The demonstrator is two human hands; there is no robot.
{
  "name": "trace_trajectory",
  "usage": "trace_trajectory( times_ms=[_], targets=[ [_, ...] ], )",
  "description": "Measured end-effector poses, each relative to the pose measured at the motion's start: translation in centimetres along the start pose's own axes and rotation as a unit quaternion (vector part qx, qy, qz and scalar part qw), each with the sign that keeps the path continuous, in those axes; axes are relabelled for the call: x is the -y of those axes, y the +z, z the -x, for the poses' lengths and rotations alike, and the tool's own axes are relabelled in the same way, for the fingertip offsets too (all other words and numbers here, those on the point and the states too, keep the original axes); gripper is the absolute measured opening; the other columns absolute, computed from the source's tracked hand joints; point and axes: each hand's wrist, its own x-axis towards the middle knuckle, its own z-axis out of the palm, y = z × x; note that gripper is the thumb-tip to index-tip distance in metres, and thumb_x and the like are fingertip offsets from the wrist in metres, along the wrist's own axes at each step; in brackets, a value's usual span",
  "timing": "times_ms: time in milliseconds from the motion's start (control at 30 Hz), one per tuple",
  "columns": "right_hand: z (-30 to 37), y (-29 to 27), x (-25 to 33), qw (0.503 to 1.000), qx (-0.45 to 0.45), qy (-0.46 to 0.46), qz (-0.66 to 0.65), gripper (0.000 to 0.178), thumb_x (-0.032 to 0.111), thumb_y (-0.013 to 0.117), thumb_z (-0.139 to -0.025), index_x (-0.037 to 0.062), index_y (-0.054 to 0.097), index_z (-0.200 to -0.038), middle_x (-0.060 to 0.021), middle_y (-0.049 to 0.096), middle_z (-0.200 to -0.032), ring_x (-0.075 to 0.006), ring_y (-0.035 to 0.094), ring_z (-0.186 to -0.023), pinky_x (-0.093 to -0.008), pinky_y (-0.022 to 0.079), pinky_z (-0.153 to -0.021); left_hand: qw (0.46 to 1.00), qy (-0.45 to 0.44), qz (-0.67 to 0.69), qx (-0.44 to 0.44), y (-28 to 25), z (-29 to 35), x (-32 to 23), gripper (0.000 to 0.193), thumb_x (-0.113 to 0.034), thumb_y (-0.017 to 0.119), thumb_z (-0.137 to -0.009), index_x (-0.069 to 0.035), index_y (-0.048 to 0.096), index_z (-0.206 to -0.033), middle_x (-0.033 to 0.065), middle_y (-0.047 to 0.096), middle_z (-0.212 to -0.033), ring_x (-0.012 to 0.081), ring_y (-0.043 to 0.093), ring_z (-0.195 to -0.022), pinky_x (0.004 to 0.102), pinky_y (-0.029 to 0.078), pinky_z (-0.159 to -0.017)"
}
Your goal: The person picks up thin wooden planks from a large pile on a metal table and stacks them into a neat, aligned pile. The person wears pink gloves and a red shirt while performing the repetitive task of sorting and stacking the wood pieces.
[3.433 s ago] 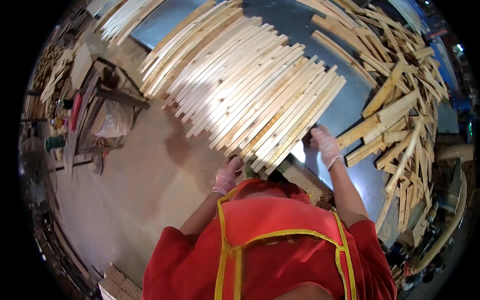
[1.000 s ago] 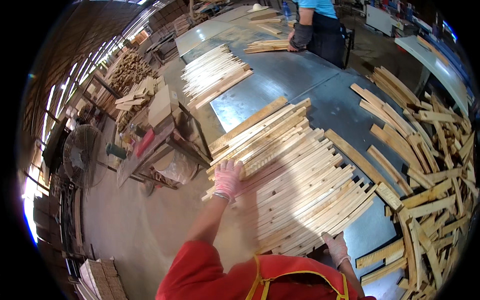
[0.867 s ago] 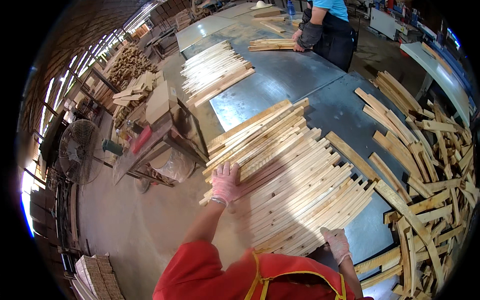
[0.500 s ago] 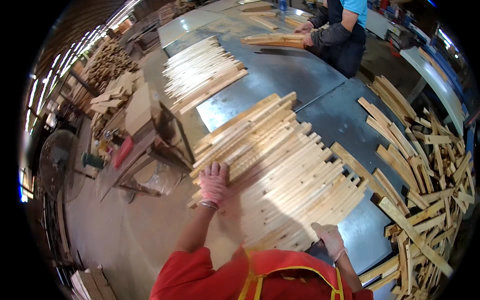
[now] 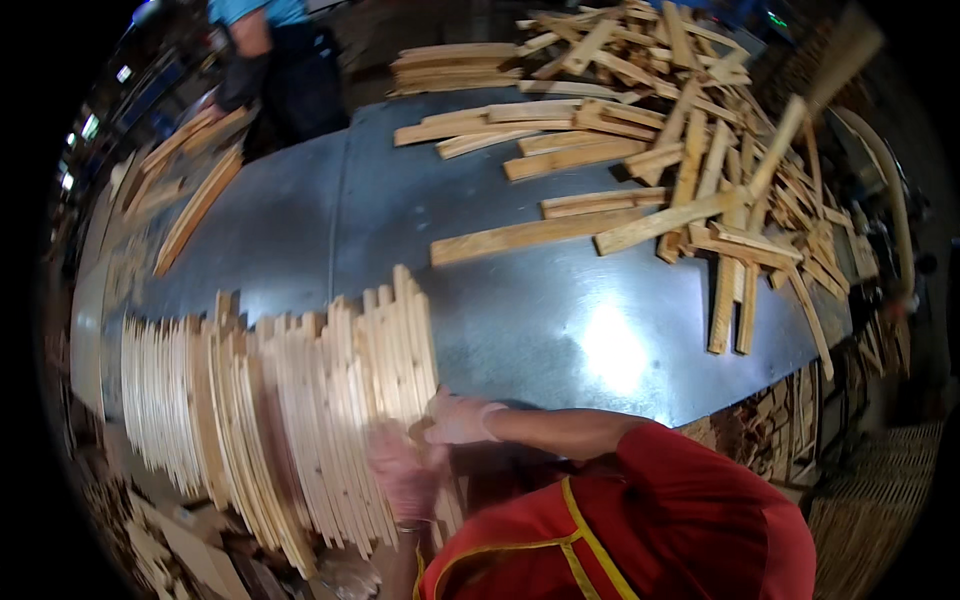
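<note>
A row of pale wooden slats (image 5: 330,400) lies side by side on the metal table, their ends uneven. My left hand (image 5: 408,470), in a pinkish glove, is over the near right part of this row; motion smears its fingers. Close beside it, my gloved right hand (image 5: 462,416) is at the row's right edge. Its fingers are bent in by the outermost slats, and what they grip, if anything, is hidden. Adjoining the row on the left is a bundle of thinner, whiter strips (image 5: 160,400).
A heap of loose wood pieces (image 5: 690,150) covers the table's far right, some jutting over the edge. Several boards (image 5: 530,237) lie between it and me. At the far left a co-worker in a blue top (image 5: 265,20) stands by more boards (image 5: 200,210). The metal table (image 5: 520,320) is shiny.
My view has swung right, so the slats now appear at left and the wood heap ahead. My hands, formerly at opposite sides of the slats, are now close together at the right edge.
</note>
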Motion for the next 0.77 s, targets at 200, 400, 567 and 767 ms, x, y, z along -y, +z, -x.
trace_trajectory(
  times_ms=[200,400,567,767],
  targets=[
    [3.2,-14.9,-11.6,0.945,-0.269,-0.156,0.101,0.070,0.031,0.074,-0.082,0.0075,0.057,-0.146,-0.0220,0.069,-0.135,-0.0421,0.066,-0.125,-0.0461,0.052,-0.107,0.993,0.109,-0.038,0.003,2.0,-2.3,-4.1,0.037,-0.015,0.068,-0.067,-0.008,0.059,-0.102,0.0116,0.055,-0.104,0.0337,0.056,-0.105,0.0478,0.044,-0.092],
    [10.0,-34.6,-30.6,0.743,-0.443,0.222,0.451,0.051,0.015,0.058,-0.098,0.0159,0.055,-0.149,-0.0154,0.060,-0.144,-0.0376,0.061,-0.127,-0.0516,0.045,-0.107,0.983,0.155,-0.068,-0.065,4.4,-1.7,-2.5,0.043,-0.014,0.069,-0.081,-0.008,0.055,-0.121,0.0147,0.059,-0.114,0.0386,0.058,-0.106,0.0541,0.046,-0.093],
    [7.6,-36.8,-25.6,0.801,-0.273,0.169,0.506,0.045,0.026,0.069,-0.089,0.0170,0.069,-0.133,-0.0125,0.071,-0.127,-0.0358,0.062,-0.125,-0.0495,0.045,-0.105,0.993,0.109,-0.049,-0.010,0.6,-3.2,-6.7,0.025,-0.013,0.068,-0.085,-0.009,0.062,-0.108,0.0141,0.061,-0.115,0.0383,0.059,-0.111,0.0508,0.047,-0.096],
    [-2.6,-30.5,-13.5,0.882,-0.287,-0.081,0.366,0.091,0.037,0.077,-0.085,0.0187,0.037,-0.164,-0.0213,0.056,-0.152,-0.0346,0.057,-0.139,-0.0428,0.042,-0.118,0.994,0.087,-0.042,0.049,0.8,-3.2,-5.8,0.036,-0.017,0.070,-0.085,-0.012,0.061,-0.119,0.0110,0.062,-0.123,0.0323,0.060,-0.116,0.0514,0.046,-0.098]
  ],
)
